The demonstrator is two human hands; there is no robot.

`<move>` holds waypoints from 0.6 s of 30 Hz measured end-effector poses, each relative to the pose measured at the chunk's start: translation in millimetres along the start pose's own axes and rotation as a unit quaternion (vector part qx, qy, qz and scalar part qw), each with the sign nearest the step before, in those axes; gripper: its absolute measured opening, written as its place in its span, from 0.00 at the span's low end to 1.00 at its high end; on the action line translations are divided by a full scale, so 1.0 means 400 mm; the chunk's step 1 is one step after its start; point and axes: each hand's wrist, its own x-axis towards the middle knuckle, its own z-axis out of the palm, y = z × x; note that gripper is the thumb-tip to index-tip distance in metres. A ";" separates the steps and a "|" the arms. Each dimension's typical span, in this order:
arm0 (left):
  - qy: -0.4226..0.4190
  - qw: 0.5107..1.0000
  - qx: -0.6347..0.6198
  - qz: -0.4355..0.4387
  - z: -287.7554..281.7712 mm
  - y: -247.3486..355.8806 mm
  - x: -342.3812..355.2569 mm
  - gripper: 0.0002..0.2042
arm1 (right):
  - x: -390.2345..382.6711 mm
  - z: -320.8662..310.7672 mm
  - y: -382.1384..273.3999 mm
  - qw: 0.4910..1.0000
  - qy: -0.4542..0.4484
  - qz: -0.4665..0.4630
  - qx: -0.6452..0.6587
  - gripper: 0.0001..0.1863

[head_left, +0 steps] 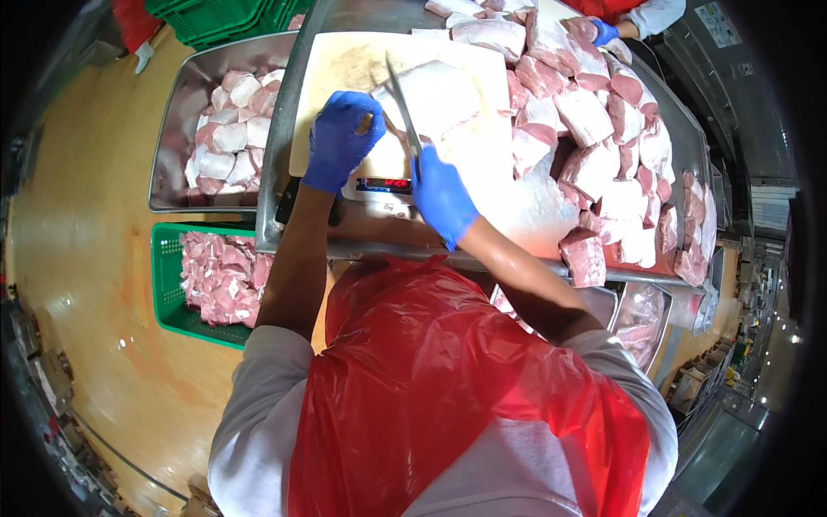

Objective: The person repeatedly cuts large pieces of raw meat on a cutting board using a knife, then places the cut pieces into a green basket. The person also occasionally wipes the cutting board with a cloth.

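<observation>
My right hand (444,196), in a blue glove, grips a long knife (401,102) by its handle. The blade points away from me and crosses the left side of a pale, fat-covered piece of meat (444,93). That piece lies on a white cutting board (332,65). Left of the meat, my gloved left hand (343,140) is closed with the fingers curled to the thumb; what it pinches, if anything, I cannot make out. Near both wrists, at the board's front edge, sits a small scale (383,184) with a lit red display.
Many meat chunks (588,116) are heaped on the metal table (289,112) to the right. At left stand a metal bin (164,172) of cut pieces and a green crate (164,276) of trimmings. Another person's blue-gloved hand (605,32) touches the heap's far side. Green crates (207,19) stand far left.
</observation>
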 end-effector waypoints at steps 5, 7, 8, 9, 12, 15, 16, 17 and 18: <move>0.061 0.983 -0.042 -0.169 -0.073 0.004 -0.019 0.10 | -0.237 -0.113 0.069 0.974 -0.196 0.045 -0.101 0.10; 0.077 0.977 -0.107 -0.171 -0.055 0.016 -0.021 0.11 | -0.235 -0.133 0.056 0.982 -0.157 0.045 -0.098 0.08; 0.051 0.967 -0.173 -0.180 -0.036 0.042 -0.019 0.12 | -0.217 -0.138 0.043 0.989 -0.117 0.030 -0.088 0.08; 0.019 0.983 -0.153 -0.104 -0.019 0.059 -0.023 0.13 | -0.194 -0.143 0.026 0.994 -0.078 0.015 -0.078 0.08; 0.048 0.976 -0.181 -0.112 0.053 0.083 -0.021 0.09 | -0.066 -0.118 -0.056 0.997 -0.040 0.052 -0.047 0.11; 0.022 0.967 -0.179 -0.178 0.040 0.064 0.031 0.05 | 0.037 -0.065 -0.066 0.997 0.013 0.035 -0.064 0.12; 0.022 0.970 -0.171 -0.174 0.037 0.046 0.028 0.04 | 0.063 -0.046 -0.070 0.997 0.032 0.008 -0.074 0.12; 0.023 0.972 -0.163 -0.170 0.043 0.019 0.022 0.04 | 0.087 -0.036 -0.084 0.996 0.028 0.008 -0.080 0.12; 0.036 0.960 -0.205 -0.190 0.051 -0.005 0.010 0.04 | 0.108 -0.029 -0.103 0.996 0.024 0.009 -0.085 0.12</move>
